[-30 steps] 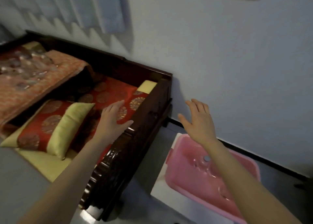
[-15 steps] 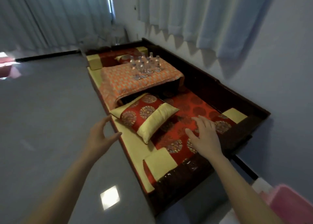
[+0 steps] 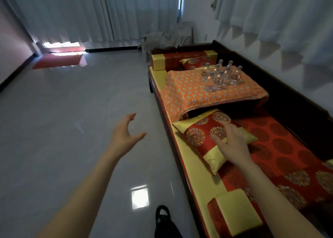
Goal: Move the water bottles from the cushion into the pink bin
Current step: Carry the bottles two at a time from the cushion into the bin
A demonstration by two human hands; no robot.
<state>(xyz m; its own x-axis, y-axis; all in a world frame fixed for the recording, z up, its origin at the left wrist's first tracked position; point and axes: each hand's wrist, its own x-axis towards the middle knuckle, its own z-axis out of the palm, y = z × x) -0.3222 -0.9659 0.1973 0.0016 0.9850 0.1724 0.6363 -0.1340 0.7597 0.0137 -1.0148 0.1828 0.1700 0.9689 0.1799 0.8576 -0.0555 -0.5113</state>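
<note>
- Far along the daybed [image 3: 288,101], the water bottles [image 3: 220,75] stood clustered on the cushion [image 3: 198,97] with its orange patterned cover, well apart from both of my hands and beyond them.
- My left hand [image 3: 124,135] hung out over the grey floor [image 3: 72,111], left of the daybed's edge. Its fingers were spread and gently curved and it held nothing.
- My right hand [image 3: 231,144] was palm-down over the red-and-gold pillow [image 3: 200,135], between me and the bottles. Its fingers were fanned out and gripped nothing, and I could not tell whether they touched the fabric.
- Being clear plastic, the bottles overlapped and blurred together, so I could not count them. Most looked upright, while the front ones were hard to read.
- Whatever lay under the orange cover was hidden by its drape.
- Both forearms ran off the bottom edge, where a dark shoe [image 3: 162,216] was also cut off.
- Compared with half a second earlier, the view had swung left and forward. The pink bin, whose corner had shown at lower right, was out of frame.
- My right hand had moved from the red mattress near the foot end to the pillow.
- My left hand had drifted farther from the daybed.
- The bottles sat where they had been.
</note>
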